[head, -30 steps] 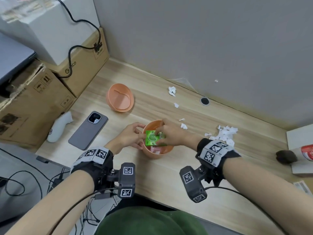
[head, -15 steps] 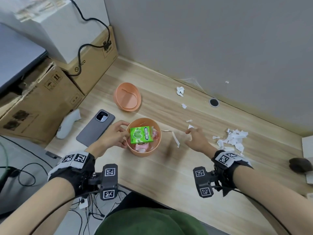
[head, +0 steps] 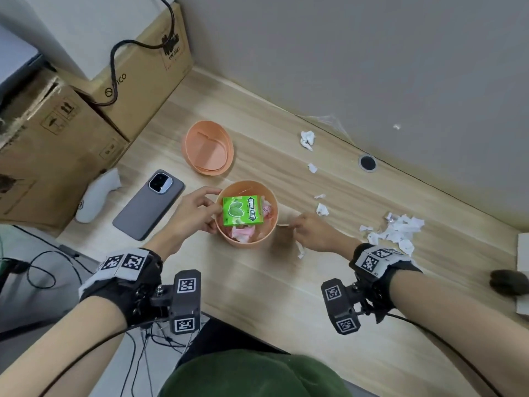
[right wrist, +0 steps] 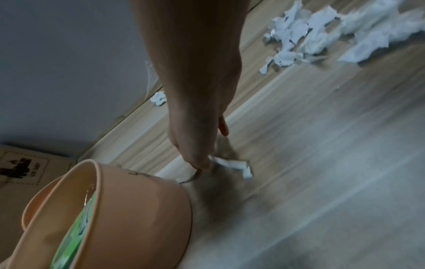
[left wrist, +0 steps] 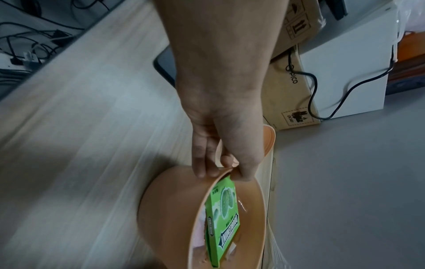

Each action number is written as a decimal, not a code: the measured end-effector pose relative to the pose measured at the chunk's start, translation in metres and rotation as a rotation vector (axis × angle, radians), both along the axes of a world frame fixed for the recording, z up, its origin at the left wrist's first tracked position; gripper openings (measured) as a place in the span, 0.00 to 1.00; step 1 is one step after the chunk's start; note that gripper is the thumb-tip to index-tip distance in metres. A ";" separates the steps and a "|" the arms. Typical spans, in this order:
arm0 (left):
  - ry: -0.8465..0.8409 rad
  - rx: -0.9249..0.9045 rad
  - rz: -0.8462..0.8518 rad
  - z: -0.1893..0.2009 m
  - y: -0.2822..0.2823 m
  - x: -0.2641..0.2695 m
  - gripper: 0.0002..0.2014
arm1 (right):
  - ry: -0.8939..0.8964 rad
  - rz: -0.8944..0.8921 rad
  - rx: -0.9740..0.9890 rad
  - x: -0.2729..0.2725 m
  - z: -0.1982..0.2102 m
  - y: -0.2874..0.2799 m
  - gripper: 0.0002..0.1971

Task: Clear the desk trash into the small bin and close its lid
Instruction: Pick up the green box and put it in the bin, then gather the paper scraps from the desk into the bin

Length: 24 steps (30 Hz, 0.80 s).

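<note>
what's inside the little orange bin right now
A green gum box lies on top inside the bin, with pink and white wrappers showing beneath and beside it. Whatever lies under the box is hidden.

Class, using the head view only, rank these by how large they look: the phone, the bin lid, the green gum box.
1. Phone, clearly largest.
2. Bin lid.
3. Green gum box, though it sits raised in the bin, nearer the camera.

Gum box [head: 242, 210] in bin [head: 259, 242]; lid [head: 208, 151] behind; phone [head: 148, 204] left; scraps [head: 396, 232] right
</note>
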<state>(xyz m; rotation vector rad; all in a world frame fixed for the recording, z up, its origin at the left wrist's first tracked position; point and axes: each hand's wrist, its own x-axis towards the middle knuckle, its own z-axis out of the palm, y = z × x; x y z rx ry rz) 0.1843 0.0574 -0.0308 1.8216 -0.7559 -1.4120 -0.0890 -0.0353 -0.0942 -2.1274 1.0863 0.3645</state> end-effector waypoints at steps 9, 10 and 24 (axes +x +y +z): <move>0.010 -0.049 0.042 -0.007 -0.026 -0.023 0.16 | -0.090 -0.403 -0.128 0.006 0.002 -0.111 0.12; 0.009 -0.051 0.040 -0.007 -0.027 -0.023 0.16 | -0.075 -0.427 -0.133 0.009 -0.001 -0.121 0.15; -0.049 -0.047 0.004 -0.011 -0.051 -0.022 0.15 | 0.016 -0.154 -0.208 0.046 -0.041 -0.205 0.42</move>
